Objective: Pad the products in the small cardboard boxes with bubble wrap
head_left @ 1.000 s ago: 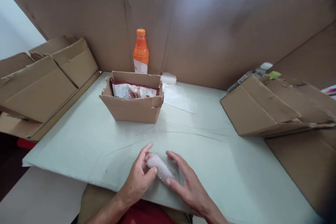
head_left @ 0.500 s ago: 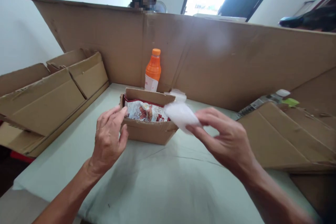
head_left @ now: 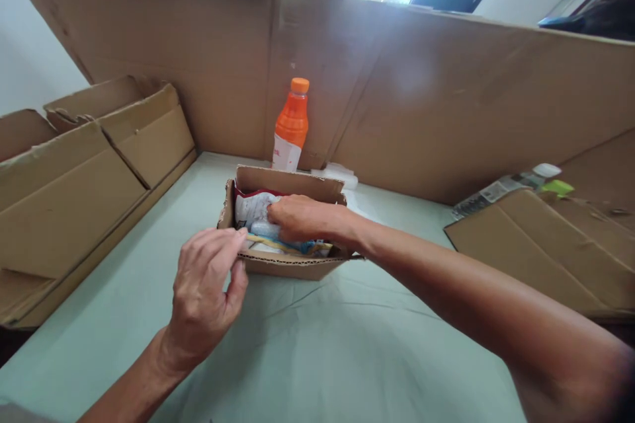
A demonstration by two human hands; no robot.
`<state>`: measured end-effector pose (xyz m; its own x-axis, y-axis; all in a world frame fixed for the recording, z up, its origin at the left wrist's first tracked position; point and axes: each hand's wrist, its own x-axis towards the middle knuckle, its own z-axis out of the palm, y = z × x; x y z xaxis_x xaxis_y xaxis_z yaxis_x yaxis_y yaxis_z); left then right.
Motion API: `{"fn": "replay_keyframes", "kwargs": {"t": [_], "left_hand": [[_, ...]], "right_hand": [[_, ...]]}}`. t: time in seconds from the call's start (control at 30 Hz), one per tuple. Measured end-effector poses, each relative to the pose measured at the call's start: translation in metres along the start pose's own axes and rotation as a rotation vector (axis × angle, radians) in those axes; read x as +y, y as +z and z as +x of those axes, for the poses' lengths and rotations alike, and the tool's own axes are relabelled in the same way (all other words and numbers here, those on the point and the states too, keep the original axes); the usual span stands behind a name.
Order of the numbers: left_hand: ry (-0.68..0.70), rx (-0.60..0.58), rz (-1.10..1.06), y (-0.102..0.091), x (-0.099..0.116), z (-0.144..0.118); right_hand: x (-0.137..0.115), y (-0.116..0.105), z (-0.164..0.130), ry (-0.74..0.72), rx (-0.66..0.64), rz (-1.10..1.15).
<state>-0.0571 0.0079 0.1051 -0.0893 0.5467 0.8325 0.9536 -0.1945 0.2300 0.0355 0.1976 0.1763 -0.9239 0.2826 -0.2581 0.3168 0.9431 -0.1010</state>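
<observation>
— Where is the small cardboard box (head_left: 292,264)?

— On the bench (head_left: 347,350), about midway along its width and nearer the far edge. The right hand (head_left: 297,217) is inside it, fingers curled down over a pale wrapped bundle (head_left: 262,230) that lies on a red and white packet (head_left: 251,206); whether it grips the bundle or only presses it, I cannot tell.

— And the other hand?

— The left hand (head_left: 208,287) is at the box's near left corner, fingertips pinched on the near rim.

— What stands around it?

— An orange bottle (head_left: 291,124) behind it at the far edge, against the cardboard wall (head_left: 421,99). Flattened cartons (head_left: 74,178) line the left edge, another carton (head_left: 540,244) the right edge.
</observation>
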Motion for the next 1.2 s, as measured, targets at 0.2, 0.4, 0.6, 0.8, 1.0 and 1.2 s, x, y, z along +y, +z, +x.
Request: {"fn": "replay_keyframes", "kwargs": {"t": [0.2, 0.4, 0.6, 0.8, 1.0, 1.2], "left_hand": [[-0.456, 0.058, -0.127, -0.005, -0.019, -0.022], [-1.011, -0.164, -0.584, 0.008, -0.044, -0.067], [-1.133, -0.095, -0.608, 0.054, -0.051, -0.064], [-0.948, -0.235, -0.774, 0.069, 0.041, -0.056], [-0.845, -0.524, -0.644, 0.040, 0.086, -0.084], [-0.776, -0.657, -0.558, 0.036, 0.087, -0.070]], "right_hand": [[0.053, -0.015, -0.123, 0.133, 0.670, 0.302], [0.037, 0.105, -0.188, 0.447, 0.654, 0.643], [0.016, 0.145, -0.114, 0.415, 0.653, 0.792], [0.014, 0.164, -0.213, 0.590, 0.828, 0.828], [-0.048, 0.224, -0.307, 0.672, 0.989, 0.657], [-0.078, 0.242, -0.315, 0.724, 1.081, 0.615]]}}
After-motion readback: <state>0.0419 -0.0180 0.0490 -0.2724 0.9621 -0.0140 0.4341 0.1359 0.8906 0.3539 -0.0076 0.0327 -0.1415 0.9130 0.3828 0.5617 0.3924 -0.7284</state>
